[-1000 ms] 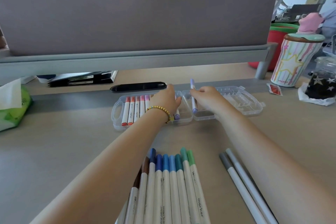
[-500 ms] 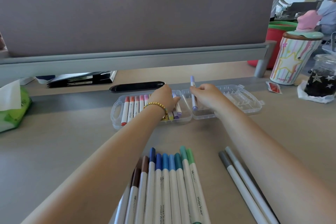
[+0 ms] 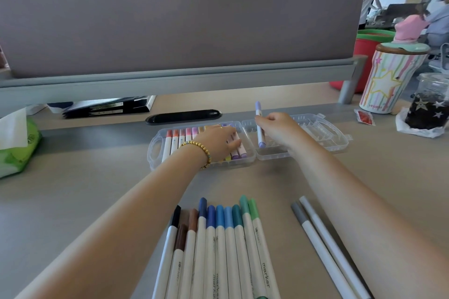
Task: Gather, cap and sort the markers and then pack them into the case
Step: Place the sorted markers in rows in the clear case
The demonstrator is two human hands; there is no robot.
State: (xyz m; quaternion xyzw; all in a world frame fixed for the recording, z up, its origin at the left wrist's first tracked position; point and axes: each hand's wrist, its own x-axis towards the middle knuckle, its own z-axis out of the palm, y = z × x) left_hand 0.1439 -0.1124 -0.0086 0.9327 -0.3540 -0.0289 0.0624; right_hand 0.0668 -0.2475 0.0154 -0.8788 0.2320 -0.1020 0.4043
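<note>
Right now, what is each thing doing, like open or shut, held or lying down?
Case: open, flat on the desk.
Markers in the case: capped, lying in a row.
Purple marker: capped, held by the right hand.
Left hand: resting on the packed markers.
Markers near the person: capped, lying side by side.
Striped cup: lid on.

I see bare desk (image 3: 73, 201) left of case (image 3: 155, 153); marker row (image 3: 218, 250) blocks near approach, divider panel (image 3: 170, 24) walls far side.
</note>
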